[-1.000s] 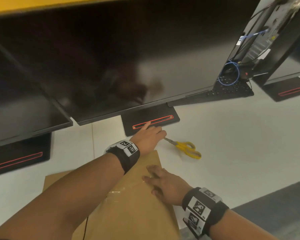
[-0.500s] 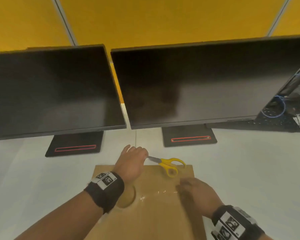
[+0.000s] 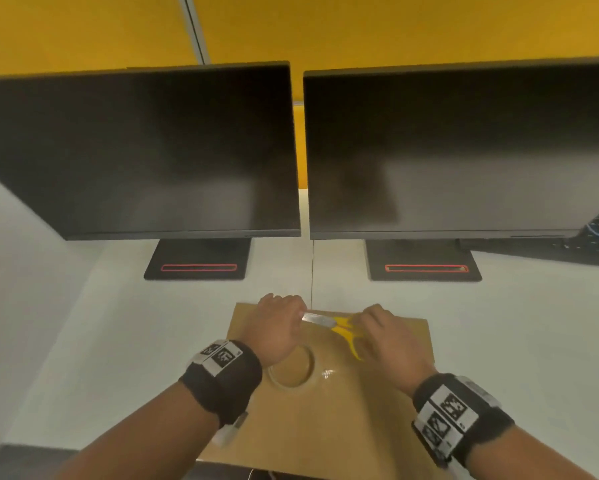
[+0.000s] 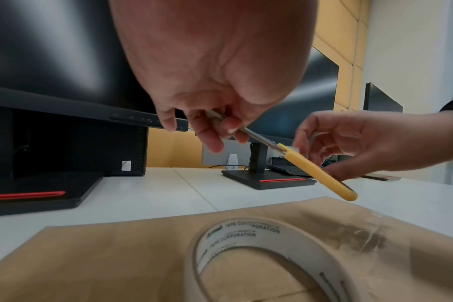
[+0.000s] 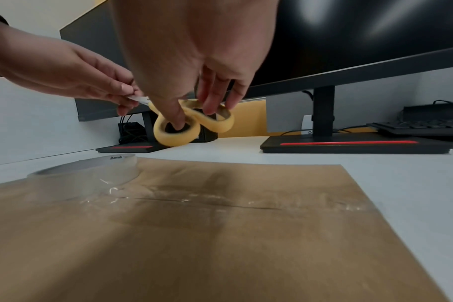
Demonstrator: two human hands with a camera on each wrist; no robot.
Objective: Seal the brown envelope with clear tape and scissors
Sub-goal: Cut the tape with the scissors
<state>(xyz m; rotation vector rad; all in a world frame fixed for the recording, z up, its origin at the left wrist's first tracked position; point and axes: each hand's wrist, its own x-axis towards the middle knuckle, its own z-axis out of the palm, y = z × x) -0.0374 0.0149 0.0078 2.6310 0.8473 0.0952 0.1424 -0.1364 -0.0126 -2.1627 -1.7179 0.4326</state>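
Both hands meet over the far edge of the envelope. The left hand pinches the scissors by the closed blades; the right hand slips its thumb into one yellow loop, a detail only the right wrist view shows, other fingers curled on the second loop. The scissors run left-right, tips leftward, handles tilted down toward the envelope. The left wrist view shows lettering inside the tape roll, lying flat on the envelope.
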